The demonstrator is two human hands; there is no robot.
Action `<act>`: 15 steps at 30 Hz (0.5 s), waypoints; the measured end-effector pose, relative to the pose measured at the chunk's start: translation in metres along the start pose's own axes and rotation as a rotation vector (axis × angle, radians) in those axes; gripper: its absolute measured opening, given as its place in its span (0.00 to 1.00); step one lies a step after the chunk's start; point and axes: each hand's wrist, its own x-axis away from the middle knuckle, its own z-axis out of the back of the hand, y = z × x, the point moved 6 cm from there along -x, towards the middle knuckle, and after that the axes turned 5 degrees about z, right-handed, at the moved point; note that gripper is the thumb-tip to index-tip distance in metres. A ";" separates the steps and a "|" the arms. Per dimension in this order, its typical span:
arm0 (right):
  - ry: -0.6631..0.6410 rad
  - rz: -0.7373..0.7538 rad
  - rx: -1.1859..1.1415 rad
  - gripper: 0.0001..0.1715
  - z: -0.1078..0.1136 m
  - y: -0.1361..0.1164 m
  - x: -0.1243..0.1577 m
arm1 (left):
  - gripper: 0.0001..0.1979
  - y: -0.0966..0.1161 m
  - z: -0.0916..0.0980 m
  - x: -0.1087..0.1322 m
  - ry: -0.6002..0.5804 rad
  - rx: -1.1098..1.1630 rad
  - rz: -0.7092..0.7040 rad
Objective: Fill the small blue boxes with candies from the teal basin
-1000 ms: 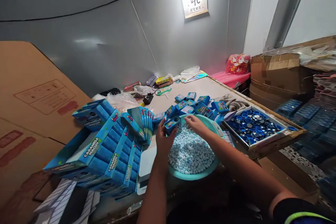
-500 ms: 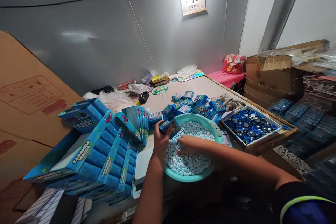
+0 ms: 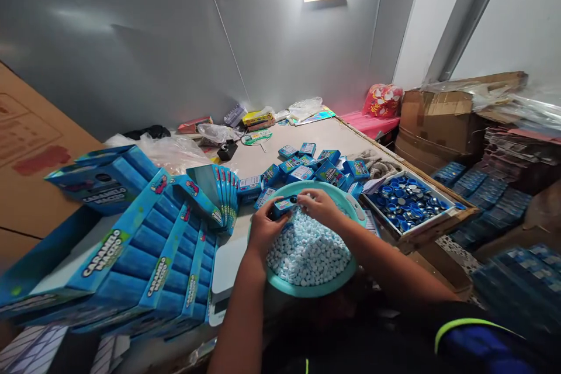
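Left hand [image 3: 265,227] clamped on a small blue box [image 3: 284,205], held above the far-left part of a teal basin [image 3: 307,291] of pale candies [image 3: 311,254]. Right hand [image 3: 321,205] at the box's right end, fingers bunched; cannot tell whether they grip anything. Loose blue boxes [image 3: 329,173] on the worktop [image 3: 280,139], beyond the basin.

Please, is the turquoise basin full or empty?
Well filled: pale pieces lie heaped across the basin, hiding its bottom; its near rim is bare.
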 end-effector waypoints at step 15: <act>0.420 0.057 -0.572 0.14 0.014 -0.005 -0.013 | 0.24 0.021 -0.029 0.014 -0.184 -0.054 -0.178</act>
